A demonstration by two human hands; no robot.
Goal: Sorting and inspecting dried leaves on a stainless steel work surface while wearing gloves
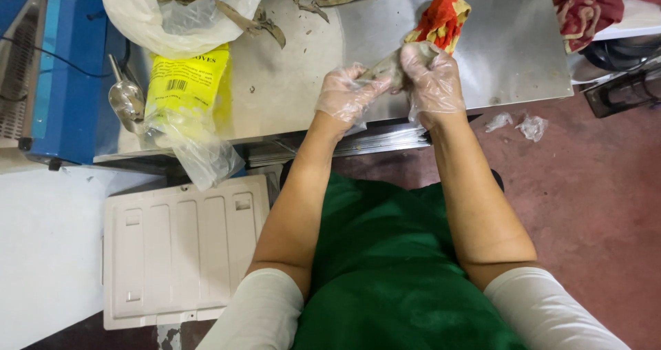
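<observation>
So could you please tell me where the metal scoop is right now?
In the head view, the metal scoop lies at the left end of the steel table, between the blue machine and the yellow bag.

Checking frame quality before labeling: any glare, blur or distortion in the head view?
Head view: soft glare on the steel table and the clear bag; gloved left hand and right hand slightly soft around the dried leaf; wide-angle bending at the edges; lighting even, shadows faint.
</observation>
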